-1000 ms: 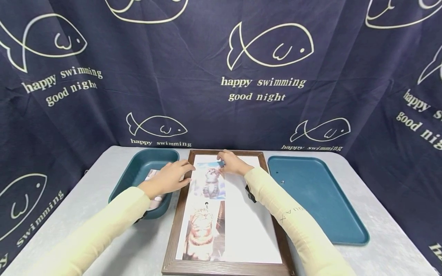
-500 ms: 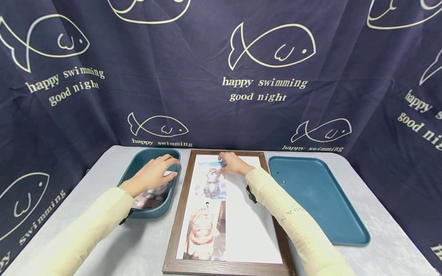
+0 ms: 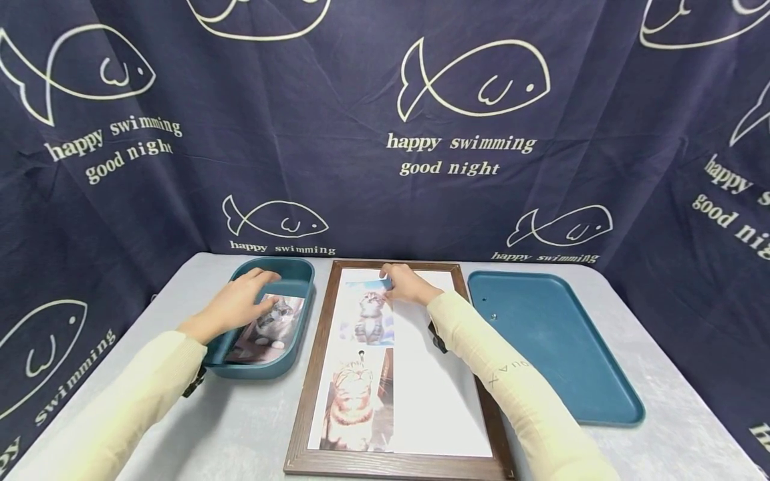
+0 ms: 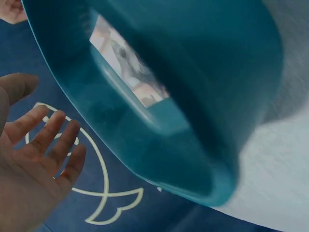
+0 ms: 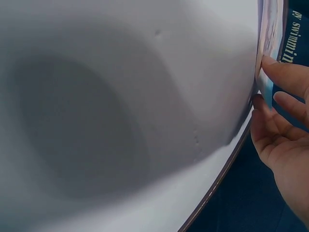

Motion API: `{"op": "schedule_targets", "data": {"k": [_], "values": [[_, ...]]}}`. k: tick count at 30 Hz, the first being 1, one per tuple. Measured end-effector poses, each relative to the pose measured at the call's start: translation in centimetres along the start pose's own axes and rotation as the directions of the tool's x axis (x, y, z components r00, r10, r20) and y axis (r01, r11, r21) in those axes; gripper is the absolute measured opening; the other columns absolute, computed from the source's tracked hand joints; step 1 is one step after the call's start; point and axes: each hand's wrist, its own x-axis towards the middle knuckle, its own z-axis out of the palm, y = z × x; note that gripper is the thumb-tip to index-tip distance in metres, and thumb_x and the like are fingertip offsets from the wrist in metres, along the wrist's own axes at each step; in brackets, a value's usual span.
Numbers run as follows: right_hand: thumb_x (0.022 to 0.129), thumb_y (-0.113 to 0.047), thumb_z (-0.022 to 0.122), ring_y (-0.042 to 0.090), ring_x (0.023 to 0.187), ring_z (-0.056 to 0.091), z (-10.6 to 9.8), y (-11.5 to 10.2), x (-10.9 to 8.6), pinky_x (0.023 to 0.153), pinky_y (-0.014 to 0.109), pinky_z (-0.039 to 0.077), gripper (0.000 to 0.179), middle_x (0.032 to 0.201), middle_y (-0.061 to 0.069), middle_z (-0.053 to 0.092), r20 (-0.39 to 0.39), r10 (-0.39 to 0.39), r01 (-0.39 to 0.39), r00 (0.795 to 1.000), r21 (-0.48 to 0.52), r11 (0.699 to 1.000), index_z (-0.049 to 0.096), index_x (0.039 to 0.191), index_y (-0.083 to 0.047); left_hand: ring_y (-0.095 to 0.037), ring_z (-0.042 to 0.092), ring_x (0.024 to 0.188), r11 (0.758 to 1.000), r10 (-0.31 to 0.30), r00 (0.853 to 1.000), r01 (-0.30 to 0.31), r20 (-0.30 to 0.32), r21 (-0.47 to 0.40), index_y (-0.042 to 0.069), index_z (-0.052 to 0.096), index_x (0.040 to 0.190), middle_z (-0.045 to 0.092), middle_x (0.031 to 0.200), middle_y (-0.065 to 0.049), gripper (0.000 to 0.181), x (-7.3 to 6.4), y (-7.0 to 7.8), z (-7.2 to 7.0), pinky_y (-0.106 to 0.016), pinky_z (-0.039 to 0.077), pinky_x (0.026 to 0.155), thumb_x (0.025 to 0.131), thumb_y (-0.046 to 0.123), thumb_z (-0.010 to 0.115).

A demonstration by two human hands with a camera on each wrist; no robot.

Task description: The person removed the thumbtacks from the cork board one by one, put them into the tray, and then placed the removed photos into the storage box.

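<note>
My left hand [image 3: 238, 304] hovers over the blue-green bin [image 3: 308, 317], its fingers loosely spread and holding nothing. Below it, a photo of a grey-and-white kitten [image 3: 278, 327] lies inside the bin; the left wrist view shows part of that kitten photo [image 4: 128, 65] past the bin wall. My right hand [image 3: 409, 286] holds the upper right corner of a kitten photo [image 3: 368, 321] on a white board [image 3: 439, 394] with a brown frame. Thumb and fingers meet the kitten photo [image 5: 273, 43] at its edge in the right wrist view. Nearer me on the board lies an orange cat photo [image 3: 351, 407].
A shallow blue-green tray [image 3: 559, 347] lies right of the frame, with a small shiny spot [image 3: 494, 316] near its left edge. The grey tabletop [image 3: 252, 427] carries everything. A dark blue fish-print curtain [image 3: 349, 153] stands behind the table.
My left hand has left the upper kitten photo and moved left over the bin, uncovering the photo inside. The right hand has stayed at the photo corner.
</note>
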Motion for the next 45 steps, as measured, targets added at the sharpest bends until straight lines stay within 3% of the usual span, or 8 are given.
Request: {"op": "schedule_targets", "data": {"k": [8, 15, 24, 35, 45], "values": [[0.075, -0.006, 0.071, 0.019, 0.080, 0.057, 0.1, 0.1, 0.0, 0.072, 0.029, 0.048, 0.039, 0.099, 0.014, 0.062, -0.012, -0.002, 0.002, 1.000, -0.005, 1.000, 0.055, 0.111, 0.000, -0.037, 0.056, 0.100, 1.000, -0.020, 0.999, 0.019, -0.044, -0.014, -0.004, 0.052, 0.118, 0.056, 0.111, -0.022, 0.039, -1.1, -1.7, -0.6, -0.051, 0.043, 0.084, 0.086, 0.016, 0.059], [0.075, -0.004, 0.070, 0.020, 0.083, 0.057, 0.2, 0.2, 0.1, 0.074, 0.030, 0.048, 0.039, 0.100, 0.014, 0.061, -0.021, -0.006, 0.006, 1.000, -0.002, 1.000, 0.055, 0.111, 0.000, -0.039, 0.057, 0.098, 0.997, -0.068, 0.997, 0.066, -0.047, -0.040, -0.006, 0.051, 0.117, 0.055, 0.109, -0.025, 0.040, -1.9, -2.7, -1.0, -0.052, 0.043, 0.082, 0.084, 0.015, 0.061], [0.075, -0.003, 0.070, 0.017, 0.074, 0.056, 0.0, 0.2, -0.2, 0.069, 0.028, 0.048, 0.039, 0.093, 0.014, 0.062, -0.032, -0.025, 0.026, 0.999, 0.025, 0.999, 0.054, 0.110, 0.001, -0.043, 0.054, 0.094, 0.990, -0.128, 0.989, 0.123, -0.074, -0.064, -0.012, 0.048, 0.116, 0.053, 0.107, -0.032, 0.042, -2.7, -4.2, -1.2, -0.054, 0.042, 0.081, 0.082, 0.011, 0.059], [0.077, -0.001, 0.068, 0.019, 0.076, 0.057, 0.0, 0.3, -0.5, 0.069, 0.029, 0.048, 0.039, 0.094, 0.016, 0.062, -0.025, -0.017, 0.019, 1.000, 0.059, 0.998, 0.053, 0.113, 0.002, -0.044, 0.059, 0.084, 0.972, -0.202, 0.979, 0.197, -0.025, -0.129, -0.015, 0.045, 0.115, 0.054, 0.102, -0.037, 0.041, -3.2, -5.6, -0.8, -0.052, 0.047, 0.075, 0.081, 0.005, 0.055], [0.081, 0.000, 0.063, 0.022, 0.082, 0.058, 0.0, 0.5, -0.7, 0.074, 0.032, 0.048, 0.034, 0.099, 0.016, 0.060, -0.049, -0.025, 0.031, 0.998, 0.118, 0.992, 0.054, 0.113, 0.003, -0.047, 0.056, 0.093, 0.957, -0.244, 0.969, 0.247, 0.041, -0.152, -0.016, 0.042, 0.118, 0.057, 0.101, -0.037, 0.042, -3.6, -6.0, -0.6, -0.052, 0.046, 0.076, 0.081, 0.004, 0.050]]}}
